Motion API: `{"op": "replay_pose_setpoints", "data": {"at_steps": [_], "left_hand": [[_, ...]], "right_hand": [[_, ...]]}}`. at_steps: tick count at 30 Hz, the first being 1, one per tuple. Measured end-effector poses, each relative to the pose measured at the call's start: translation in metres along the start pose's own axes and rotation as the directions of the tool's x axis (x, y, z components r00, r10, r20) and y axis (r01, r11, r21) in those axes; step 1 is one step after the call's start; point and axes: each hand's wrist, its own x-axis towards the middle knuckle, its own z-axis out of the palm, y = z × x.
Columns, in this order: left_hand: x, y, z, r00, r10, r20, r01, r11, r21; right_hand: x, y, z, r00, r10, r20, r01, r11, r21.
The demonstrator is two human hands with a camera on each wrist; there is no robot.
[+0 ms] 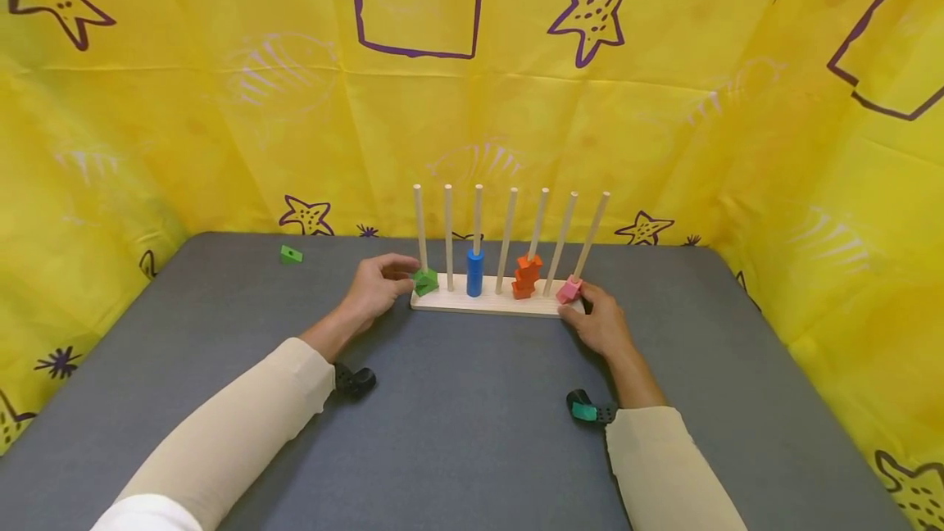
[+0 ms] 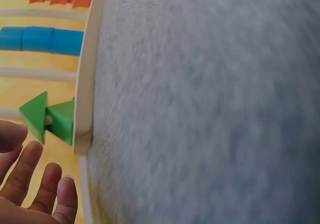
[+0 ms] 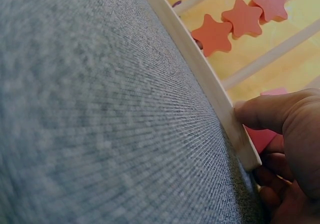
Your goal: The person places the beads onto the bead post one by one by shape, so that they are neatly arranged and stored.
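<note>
A wooden peg stand (image 1: 487, 304) with several upright pegs stands on the grey table. At its right end my right hand (image 1: 601, 322) grips the base, the thumb (image 3: 265, 111) on the front edge and the other fingers round the end. Pink blocks (image 1: 569, 290) sit on the peg beside that hand, partly hidden by it in the right wrist view. My left hand (image 1: 376, 289) is at the left end, fingers loosely bent and spread, with nothing held. Its fingertips are close to two green triangular blocks (image 2: 60, 120), turned differently on the leftmost peg.
Three blue cylinders (image 1: 475, 274) are stacked on the third peg from the left. Three orange star blocks (image 1: 527, 277) sit on another peg. A loose green block (image 1: 291, 254) lies at the table's back left. Yellow patterned cloth (image 1: 457, 105) hangs behind and at both sides.
</note>
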Motion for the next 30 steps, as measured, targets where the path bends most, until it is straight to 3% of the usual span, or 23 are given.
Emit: {"op": "replay_pose_setpoints", "data": {"at_steps": [8,15,24,30], "left_hand": [[-0.008,0.004,-0.029,0.995,0.048,-0.091,-0.046,0.999,0.015],[-0.01,0.006,-0.062,0.974,0.093,-0.208,-0.09,0.996,0.024],[-0.005,-0.008,-0.097,0.93,0.095,-0.356,-0.121,0.991,-0.051],[-0.002,-0.02,-0.118,0.884,-0.012,-0.467,-0.087,0.978,-0.19]], "right_hand": [[-0.001,-0.003,0.0,1.0,0.018,0.015,-0.018,1.0,0.019],[-0.001,-0.004,-0.001,1.0,0.015,0.023,-0.015,1.0,0.003],[-0.001,-0.002,-0.001,1.0,-0.006,0.006,0.006,1.0,-0.012],[-0.002,-0.003,-0.001,1.0,0.008,0.018,-0.008,1.0,-0.013]]}}
